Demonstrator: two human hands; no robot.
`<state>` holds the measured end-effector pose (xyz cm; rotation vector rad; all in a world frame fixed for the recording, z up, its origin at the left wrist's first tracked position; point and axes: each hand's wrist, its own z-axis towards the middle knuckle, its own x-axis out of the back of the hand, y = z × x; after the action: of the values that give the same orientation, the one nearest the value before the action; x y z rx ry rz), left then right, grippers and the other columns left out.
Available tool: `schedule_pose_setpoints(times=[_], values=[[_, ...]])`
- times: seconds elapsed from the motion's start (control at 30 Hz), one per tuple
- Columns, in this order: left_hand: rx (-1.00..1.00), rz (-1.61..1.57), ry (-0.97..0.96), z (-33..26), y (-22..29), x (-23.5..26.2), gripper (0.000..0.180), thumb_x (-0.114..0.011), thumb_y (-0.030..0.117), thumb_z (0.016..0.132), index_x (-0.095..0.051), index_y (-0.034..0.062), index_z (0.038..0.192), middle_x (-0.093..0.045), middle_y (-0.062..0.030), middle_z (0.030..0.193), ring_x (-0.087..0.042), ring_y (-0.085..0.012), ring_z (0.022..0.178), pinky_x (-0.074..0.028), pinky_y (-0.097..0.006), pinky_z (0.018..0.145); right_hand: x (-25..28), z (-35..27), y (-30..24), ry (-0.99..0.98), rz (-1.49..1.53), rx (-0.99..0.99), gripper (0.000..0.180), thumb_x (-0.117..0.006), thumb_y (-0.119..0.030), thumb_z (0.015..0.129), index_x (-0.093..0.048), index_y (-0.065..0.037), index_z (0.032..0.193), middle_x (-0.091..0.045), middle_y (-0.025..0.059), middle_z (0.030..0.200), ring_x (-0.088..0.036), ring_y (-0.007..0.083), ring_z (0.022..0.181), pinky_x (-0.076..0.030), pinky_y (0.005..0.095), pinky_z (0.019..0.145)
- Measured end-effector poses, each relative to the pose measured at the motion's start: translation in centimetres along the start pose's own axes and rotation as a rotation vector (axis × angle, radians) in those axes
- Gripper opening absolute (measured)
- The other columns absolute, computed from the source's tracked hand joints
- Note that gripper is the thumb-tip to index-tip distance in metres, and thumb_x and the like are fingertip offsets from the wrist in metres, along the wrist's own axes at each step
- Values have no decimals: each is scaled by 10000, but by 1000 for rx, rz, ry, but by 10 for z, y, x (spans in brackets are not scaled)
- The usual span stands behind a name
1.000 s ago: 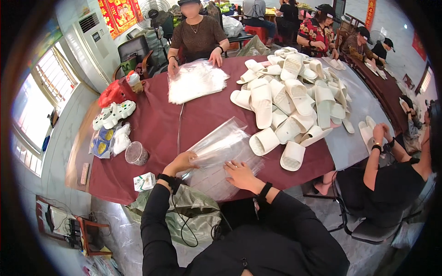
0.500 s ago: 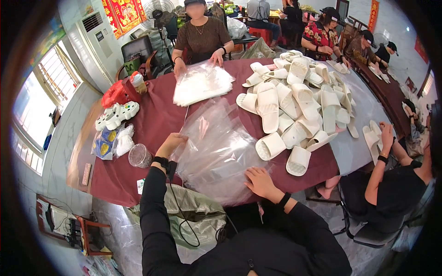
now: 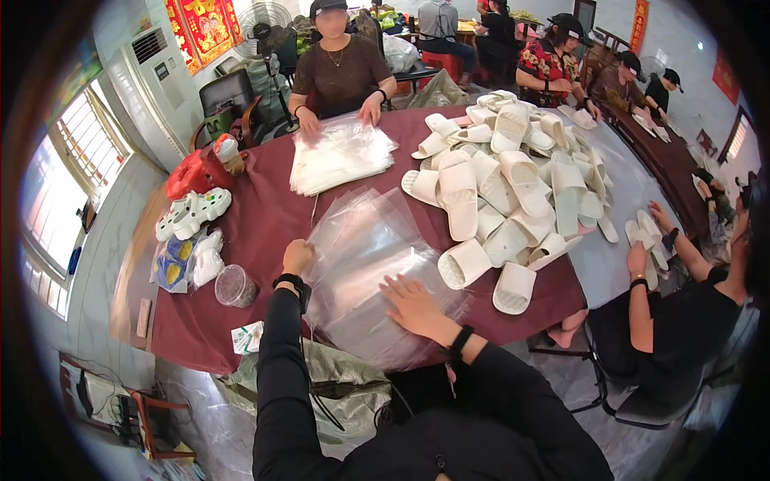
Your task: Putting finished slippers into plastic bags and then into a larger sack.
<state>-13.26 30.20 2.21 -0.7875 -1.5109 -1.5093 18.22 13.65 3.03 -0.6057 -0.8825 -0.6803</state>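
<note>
Lowered now, two hands: left (image 3: 297, 256) grips plastic bags (image 3: 365, 272), right (image 3: 411, 305) flat.

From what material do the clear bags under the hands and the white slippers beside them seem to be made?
Clear bags: thin plastic film, glossy; the red cloth shows through and light glints on wrinkles. The left hand grips the edge of the bags; the right hand lies flat on them.
White slippers: probably moulded foam or rubber, matte; they look thick and seamless, all one piece.
</note>
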Motion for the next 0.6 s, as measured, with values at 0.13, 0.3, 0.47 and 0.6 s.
schedule_pose_setpoints(times=[0.13,0.3,0.47,0.6], values=[[-22,5,219,-4,-11,-11,246,-548,251,817,-626,22,774,-640,-204,815,-602,-411,837,-462,-477,731,-8,17,-13,-348,53,-86,577,-561,-383,861,-405,-141,1361,-579,119,1149,-534,331,1079,-368,506,944],[-50,-442,-119,3,-28,-10,230,-680,198,782,-601,-12,731,-552,-79,608,-526,-143,623,-412,-326,577,4,45,-25,-559,-50,-181,612,-560,-412,857,-380,-158,1383,-578,117,1158,-542,319,1076,-387,487,913],[-40,-496,-226,-3,15,-10,201,-646,174,819,-625,-6,907,-601,-14,748,-527,-139,668,-436,-316,628,-22,47,-8,-194,-67,-1,632,-596,-401,827,-388,-166,1375,-542,113,1234,-526,309,1102,-406,476,890],[-113,268,222,-29,48,0,511,-705,282,729,-527,54,1150,-530,-161,1147,-518,-354,1024,-428,-424,830,-43,54,-2,-361,-37,-32,686,-643,-409,788,-393,-143,1368,-474,103,1334,-464,314,1194,-421,473,878]])
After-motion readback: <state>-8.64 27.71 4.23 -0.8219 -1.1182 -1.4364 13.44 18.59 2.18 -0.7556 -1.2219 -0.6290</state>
